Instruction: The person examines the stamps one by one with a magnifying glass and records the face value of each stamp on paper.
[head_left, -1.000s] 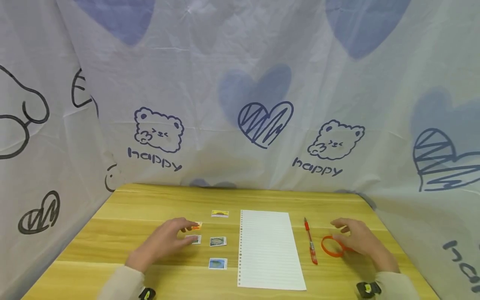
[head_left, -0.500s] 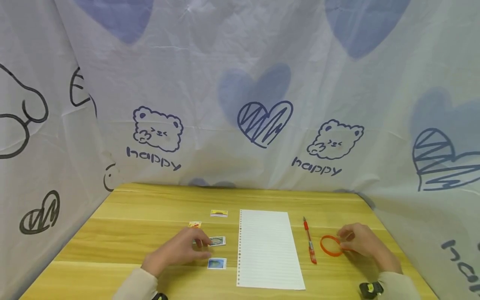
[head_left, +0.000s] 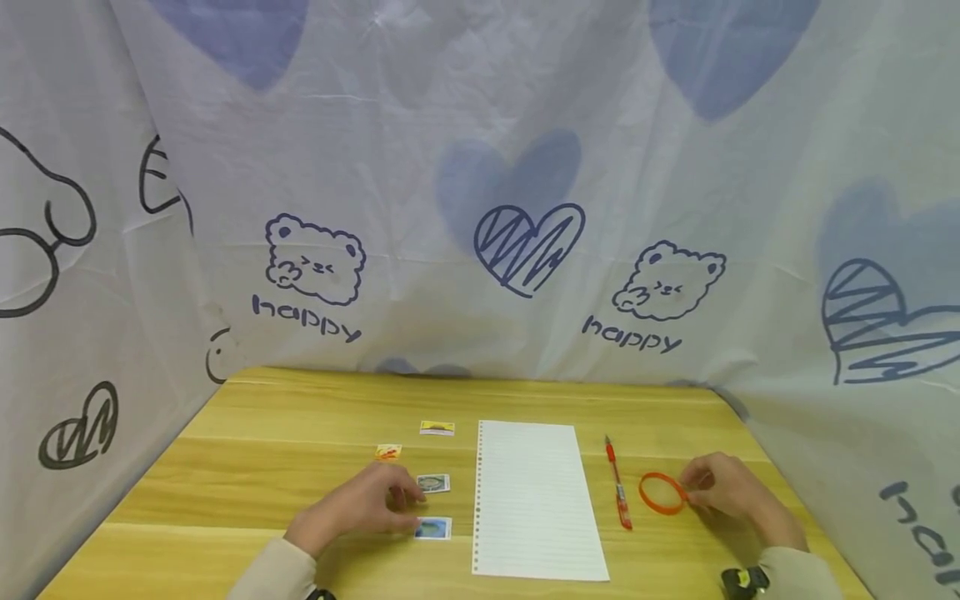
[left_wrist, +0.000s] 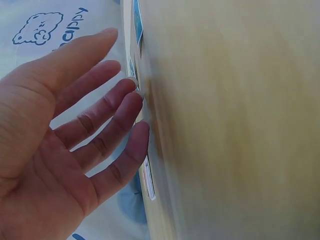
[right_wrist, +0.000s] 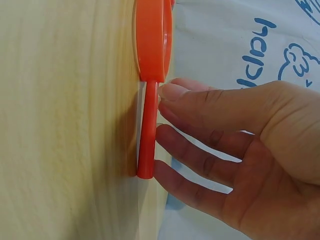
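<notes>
Small postage stamps lie on the left of the wooden table: a yellow one (head_left: 437, 428), a red-and-yellow one (head_left: 388, 452), a grey-green one (head_left: 433, 483) and a blue one (head_left: 435, 528). My left hand (head_left: 367, 500) hovers low over them, fingers loosely bent and holding nothing. Its fingertips are near the grey-green stamp and its thumb is by the blue one. At the right lies an orange magnifying glass (head_left: 645, 503) with a red handle (right_wrist: 148, 135). My right hand (head_left: 731, 486) has thumb and fingertips against that handle, without wrapping round it.
A lined sheet of paper (head_left: 536, 500) with punched holes lies mid-table. Between it and the magnifying glass is a red pen (head_left: 618, 483). A white printed cloth (head_left: 450, 333) hangs behind the table (head_left: 187, 483).
My left hand has moved right and toward me, from the red-and-yellow stamp over the lower ones, covering another stamp. My right hand has shifted slightly right along the handle; the magnifying glass stays put.
</notes>
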